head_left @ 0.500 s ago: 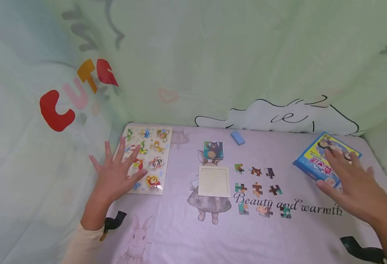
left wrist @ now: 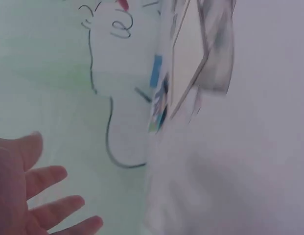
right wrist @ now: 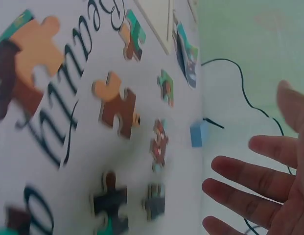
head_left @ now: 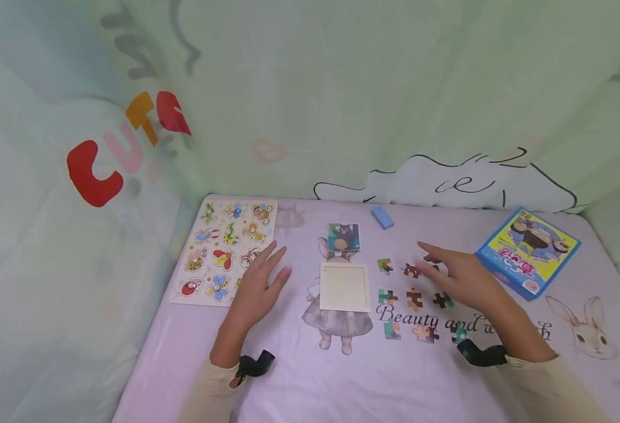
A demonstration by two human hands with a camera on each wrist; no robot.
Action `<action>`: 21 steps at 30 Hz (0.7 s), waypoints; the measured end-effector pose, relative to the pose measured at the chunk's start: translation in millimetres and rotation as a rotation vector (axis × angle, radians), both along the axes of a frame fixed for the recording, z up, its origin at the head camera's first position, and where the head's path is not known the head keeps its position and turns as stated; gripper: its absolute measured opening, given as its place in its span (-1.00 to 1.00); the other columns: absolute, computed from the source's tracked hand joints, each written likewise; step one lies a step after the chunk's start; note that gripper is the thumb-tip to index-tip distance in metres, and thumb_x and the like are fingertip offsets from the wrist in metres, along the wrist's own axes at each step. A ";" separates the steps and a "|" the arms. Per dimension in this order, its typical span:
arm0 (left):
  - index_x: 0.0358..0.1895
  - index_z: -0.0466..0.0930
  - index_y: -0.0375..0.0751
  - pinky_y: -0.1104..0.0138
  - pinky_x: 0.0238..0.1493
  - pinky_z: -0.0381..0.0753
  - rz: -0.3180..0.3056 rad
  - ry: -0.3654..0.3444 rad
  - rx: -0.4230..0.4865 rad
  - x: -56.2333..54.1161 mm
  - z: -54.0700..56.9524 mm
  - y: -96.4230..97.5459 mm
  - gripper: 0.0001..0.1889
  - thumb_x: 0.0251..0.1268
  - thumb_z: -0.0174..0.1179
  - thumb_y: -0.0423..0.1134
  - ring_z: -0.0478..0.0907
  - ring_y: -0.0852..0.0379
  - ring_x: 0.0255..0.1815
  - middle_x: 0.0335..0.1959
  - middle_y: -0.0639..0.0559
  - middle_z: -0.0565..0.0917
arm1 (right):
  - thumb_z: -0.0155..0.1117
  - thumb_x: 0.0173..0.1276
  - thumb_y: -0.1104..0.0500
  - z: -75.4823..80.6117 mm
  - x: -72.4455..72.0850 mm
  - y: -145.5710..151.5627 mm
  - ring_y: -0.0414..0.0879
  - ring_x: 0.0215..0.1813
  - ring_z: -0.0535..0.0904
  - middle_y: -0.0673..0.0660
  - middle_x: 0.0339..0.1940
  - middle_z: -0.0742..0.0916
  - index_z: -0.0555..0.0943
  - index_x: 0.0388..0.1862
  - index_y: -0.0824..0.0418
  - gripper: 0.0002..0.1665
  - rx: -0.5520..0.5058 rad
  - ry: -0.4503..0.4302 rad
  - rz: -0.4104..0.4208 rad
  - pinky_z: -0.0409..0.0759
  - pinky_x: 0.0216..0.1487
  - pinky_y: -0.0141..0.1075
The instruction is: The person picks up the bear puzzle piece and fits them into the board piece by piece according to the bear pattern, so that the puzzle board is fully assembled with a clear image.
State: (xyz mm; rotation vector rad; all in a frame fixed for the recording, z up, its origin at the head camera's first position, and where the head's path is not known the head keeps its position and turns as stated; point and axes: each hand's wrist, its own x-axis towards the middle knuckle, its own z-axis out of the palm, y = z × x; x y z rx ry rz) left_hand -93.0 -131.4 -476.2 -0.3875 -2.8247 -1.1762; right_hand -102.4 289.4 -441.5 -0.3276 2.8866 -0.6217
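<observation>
My left hand (head_left: 259, 289), fingers extended, is over the right edge of the insect picture board (head_left: 183, 291) and holds nothing. In the left wrist view its fingers are spread. My right hand (head_left: 463, 276) hovers above the puzzle pieces, overlapping the top-right one in the head view; its fingers are apart and hold nothing. Loose jigsaw pieces lie in three rows, among them a brown one (head_left: 414, 298) and a peach one (head_left: 425, 333). Left of them lies a pale square puzzle tray (head_left: 344, 286), with a bear picture card (head_left: 343, 237) behind it.
A blue eraser-like block (head_left: 382, 218) lies near the back edge. The blue and yellow box (head_left: 531, 249) is at the right. Printed curtains (head_left: 363, 100) hang behind and left of the cloth-covered table (head_left: 394, 388).
Both hands have moved inward, the left off most of the insect board and the right from over the box to over the puzzle pieces. The objects stay in place.
</observation>
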 end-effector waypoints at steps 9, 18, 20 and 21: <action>0.33 0.58 -0.05 -0.01 0.46 0.38 -0.058 -0.092 0.079 -18.1 -36.9 41.3 -0.49 0.42 0.24 0.08 0.40 -0.06 0.50 0.43 -0.05 0.52 | 0.34 0.42 -0.12 -21.5 -32.3 -28.8 0.05 -0.11 0.62 0.22 -0.09 0.74 0.65 0.26 0.21 -0.41 0.007 0.009 0.070 0.67 -0.11 -0.04; 0.24 0.65 -0.01 -0.06 0.48 0.31 -0.096 -0.096 0.048 -32.5 -53.0 54.2 -0.52 0.34 0.32 0.10 0.42 -0.03 0.48 0.38 0.01 0.57 | 0.47 0.31 -0.03 -38.4 -51.5 -42.9 0.04 -0.15 0.55 0.20 -0.15 0.70 0.74 0.07 0.19 -0.56 0.025 -0.001 0.036 0.55 -0.11 -0.02; 0.21 0.67 -0.01 -0.13 0.47 0.26 -0.101 -0.096 0.031 -34.5 -54.8 54.7 -0.54 0.31 0.36 0.05 0.41 -0.05 0.48 0.37 0.01 0.58 | 0.51 0.26 -0.02 -41.7 -53.8 -45.5 0.06 -0.10 0.55 0.21 -0.11 0.70 0.75 0.04 0.17 -0.56 0.027 -0.018 0.022 0.55 -0.08 0.02; 0.21 0.67 0.00 -0.16 0.45 0.25 -0.102 -0.097 0.013 -35.1 -56.5 54.6 -0.55 0.29 0.37 0.03 0.40 -0.06 0.48 0.36 0.02 0.59 | 0.53 0.24 -0.01 -43.4 -54.7 -46.8 0.08 -0.08 0.55 0.21 -0.09 0.70 0.75 0.03 0.16 -0.56 0.027 -0.027 0.016 0.54 -0.07 0.04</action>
